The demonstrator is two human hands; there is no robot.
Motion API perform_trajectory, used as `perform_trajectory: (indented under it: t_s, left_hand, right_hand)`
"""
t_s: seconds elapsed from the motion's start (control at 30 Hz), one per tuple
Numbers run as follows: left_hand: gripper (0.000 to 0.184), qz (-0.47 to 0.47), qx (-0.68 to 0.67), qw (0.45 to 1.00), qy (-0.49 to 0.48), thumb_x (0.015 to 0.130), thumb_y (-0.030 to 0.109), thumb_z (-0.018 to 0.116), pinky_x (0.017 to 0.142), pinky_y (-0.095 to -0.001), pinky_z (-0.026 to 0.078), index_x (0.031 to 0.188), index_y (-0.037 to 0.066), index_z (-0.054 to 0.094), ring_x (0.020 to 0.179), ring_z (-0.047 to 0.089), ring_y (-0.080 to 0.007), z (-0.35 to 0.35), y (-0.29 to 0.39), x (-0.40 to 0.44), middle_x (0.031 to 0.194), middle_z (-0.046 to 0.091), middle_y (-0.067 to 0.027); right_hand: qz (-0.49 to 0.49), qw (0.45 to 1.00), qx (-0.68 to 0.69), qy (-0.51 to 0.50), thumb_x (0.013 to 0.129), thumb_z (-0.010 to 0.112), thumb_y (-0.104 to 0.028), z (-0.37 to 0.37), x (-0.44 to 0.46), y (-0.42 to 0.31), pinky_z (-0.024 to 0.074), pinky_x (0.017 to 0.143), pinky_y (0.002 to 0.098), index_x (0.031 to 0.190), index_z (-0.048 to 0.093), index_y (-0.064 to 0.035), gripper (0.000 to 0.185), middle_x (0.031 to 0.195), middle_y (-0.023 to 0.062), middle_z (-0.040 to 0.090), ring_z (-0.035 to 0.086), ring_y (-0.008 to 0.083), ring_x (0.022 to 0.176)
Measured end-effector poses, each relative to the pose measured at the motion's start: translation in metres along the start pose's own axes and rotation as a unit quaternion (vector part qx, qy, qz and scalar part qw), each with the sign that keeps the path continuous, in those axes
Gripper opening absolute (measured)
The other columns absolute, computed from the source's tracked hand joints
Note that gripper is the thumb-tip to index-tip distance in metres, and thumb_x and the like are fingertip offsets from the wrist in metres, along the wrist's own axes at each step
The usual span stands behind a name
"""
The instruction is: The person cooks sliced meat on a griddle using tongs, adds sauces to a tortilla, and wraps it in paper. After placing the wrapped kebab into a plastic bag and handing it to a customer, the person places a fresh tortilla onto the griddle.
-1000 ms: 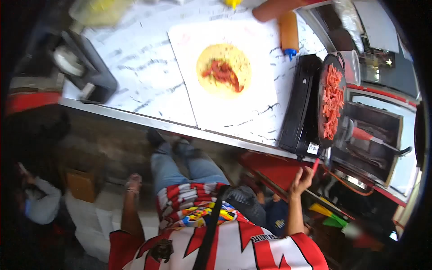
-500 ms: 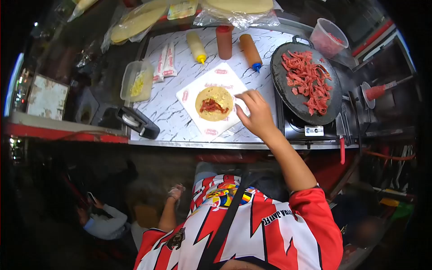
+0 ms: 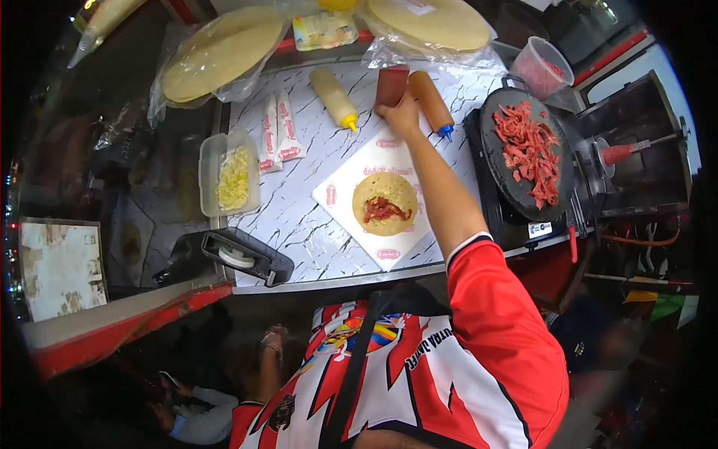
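My right hand (image 3: 402, 116) reaches to the back of the counter, its fingers closed around the lower part of a red sauce bottle (image 3: 391, 84). Left of it a pale sauce bottle (image 3: 333, 99) lies with its yellow nozzle towards me; on the right is an orange sauce bottle (image 3: 431, 102) with a blue nozzle. Under my forearm, a round flatbread (image 3: 385, 191) lies on printed white paper (image 3: 343, 196), topped with red meat strips (image 3: 384, 211) and pale shreds. Low at my left side hangs my left hand (image 3: 275, 338) in a clear plastic glove, its fingers dim and blurred.
A black griddle (image 3: 508, 176) with red meat strips sits on a stove at the right, by a clear tub (image 3: 542, 67). Left are a container of shredded vegetable (image 3: 233, 179), paper-wrapped rolls (image 3: 288, 131) and a tape dispenser (image 3: 250, 258). Bagged flatbreads (image 3: 221, 56) lie behind.
My right hand has moved from beside the flatbread to the back and taken hold of the red sauce bottle. The view has shifted; my left hand stays low.
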State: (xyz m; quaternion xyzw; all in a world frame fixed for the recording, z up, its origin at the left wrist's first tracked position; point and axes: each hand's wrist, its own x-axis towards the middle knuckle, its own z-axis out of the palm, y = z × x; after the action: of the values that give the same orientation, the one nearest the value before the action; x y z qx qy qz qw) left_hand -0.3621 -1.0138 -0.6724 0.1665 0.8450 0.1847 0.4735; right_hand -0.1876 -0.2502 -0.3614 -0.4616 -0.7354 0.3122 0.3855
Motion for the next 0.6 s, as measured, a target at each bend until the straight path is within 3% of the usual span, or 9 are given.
perform_trajectory:
  t_s: [0.07, 0.1, 0.17, 0.23, 0.3, 0.4, 0.47, 0.53, 0.6]
  left_hand:
    - [0.029, 0.0, 0.026, 1.0, -0.011, 0.098, 0.036, 0.057, 0.087, -0.0451, 0.056, 0.104, 0.012, 0.072, 0.095, 0.07, -0.0291, -0.006, -0.018, 0.004, 0.105, 0.073, -0.0115]
    - [0.03, -0.004, 0.037, 0.999, -0.02, 0.098, 0.037, 0.056, 0.087, -0.0457, 0.056, 0.105, 0.012, 0.072, 0.096, 0.07, -0.0299, -0.008, -0.023, 0.004, 0.106, 0.073, -0.0118]
    - [0.032, -0.001, 0.053, 0.998, -0.034, 0.098, 0.039, 0.054, 0.087, -0.047, 0.056, 0.107, 0.013, 0.071, 0.096, 0.07, -0.0316, -0.01, -0.018, 0.006, 0.107, 0.073, -0.0124]
    - [0.034, 0.006, 0.077, 0.996, -0.049, 0.099, 0.04, 0.053, 0.087, -0.0483, 0.055, 0.109, 0.013, 0.071, 0.097, 0.07, -0.0333, -0.008, -0.026, 0.013, 0.109, 0.073, -0.0131]
    - [0.036, 0.021, 0.099, 0.993, -0.064, 0.099, 0.041, 0.051, 0.087, -0.0496, 0.055, 0.111, 0.014, 0.071, 0.098, 0.07, -0.035, -0.005, -0.015, 0.015, 0.111, 0.073, -0.0137]
    - [0.038, 0.062, 0.157, 0.981, -0.094, 0.1, 0.043, 0.049, 0.087, -0.0515, 0.055, 0.114, 0.015, 0.07, 0.099, 0.071, -0.0376, 0.003, -0.003, 0.025, 0.113, 0.073, -0.0146]
    - [0.037, 0.112, 0.211, 0.967, -0.084, 0.1, 0.043, 0.051, 0.084, -0.0517, 0.056, 0.113, 0.015, 0.071, 0.096, 0.071, -0.0368, 0.003, 0.008, 0.039, 0.113, 0.073, -0.0148]
    - [0.031, 0.158, 0.264, 0.95, -0.055, 0.099, 0.04, 0.055, 0.076, -0.0506, 0.057, 0.11, 0.017, 0.073, 0.089, 0.073, -0.0335, 0.006, 0.018, 0.05, 0.11, 0.075, -0.0146]
    - [0.023, 0.068, 0.028, 0.997, 0.006, 0.098, 0.032, 0.06, 0.068, -0.0455, 0.057, 0.109, 0.017, 0.073, 0.083, 0.072, -0.0265, 0.028, 0.021, 0.046, 0.105, 0.075, -0.0116]
  right_hand:
    - [0.042, 0.991, 0.11, -0.066, 0.073, 0.084, -0.019, -0.017, -0.013, -0.022, 0.0572, 0.091, 0.0434, 0.131, 0.047, 0.0025, 0.072, 0.117, 0.0199, 0.067, 0.069, 0.0323, 0.101]
    - [0.216, 0.941, 0.248, -0.081, 0.074, 0.083, -0.017, -0.032, -0.042, -0.059, 0.0576, 0.089, 0.0424, 0.129, 0.045, 0.0011, 0.069, 0.114, 0.0182, 0.066, 0.069, 0.0277, 0.094]
    - [0.201, 0.905, 0.363, -0.091, 0.078, 0.081, -0.014, -0.041, -0.086, -0.032, 0.0579, 0.093, 0.0407, 0.133, 0.044, 0.0004, 0.068, 0.115, 0.0191, 0.066, 0.07, 0.0266, 0.096]
    - [0.182, 0.933, 0.261, -0.17, 0.083, 0.076, -0.013, -0.088, -0.134, -0.058, 0.0561, 0.1, 0.0463, 0.14, 0.042, -0.0006, 0.067, 0.128, 0.0189, 0.06, 0.067, 0.0297, 0.108]
    - [0.066, 0.955, 0.284, -0.061, 0.084, 0.077, -0.015, -0.138, -0.143, -0.085, 0.0527, 0.104, 0.0461, 0.146, 0.039, -0.0015, 0.074, 0.133, 0.0187, 0.059, 0.065, 0.0302, 0.115]
    - [0.13, 0.839, 0.529, -0.006, 0.083, 0.08, -0.01, -0.174, -0.124, -0.117, 0.0522, 0.1, 0.0372, 0.144, 0.046, -0.0019, 0.071, 0.124, 0.0133, 0.066, 0.066, 0.0224, 0.112]
    - [0.106, 0.931, 0.322, -0.138, 0.081, 0.083, -0.012, -0.172, -0.126, -0.136, 0.0507, 0.1, 0.0361, 0.136, 0.054, -0.0016, 0.063, 0.122, 0.009, 0.066, 0.064, 0.0189, 0.112]
    - [0.031, 0.939, 0.334, -0.076, 0.079, 0.085, -0.011, -0.166, -0.129, -0.154, 0.0509, 0.095, 0.0335, 0.128, 0.058, 0.0003, 0.057, 0.111, 0.0071, 0.068, 0.064, 0.017, 0.104]
    - [0.042, 0.905, 0.418, -0.068, 0.08, 0.083, -0.009, -0.173, -0.126, -0.154, 0.0516, 0.093, 0.0349, 0.124, 0.06, -0.0005, 0.05, 0.108, 0.0073, 0.068, 0.065, 0.0181, 0.1]
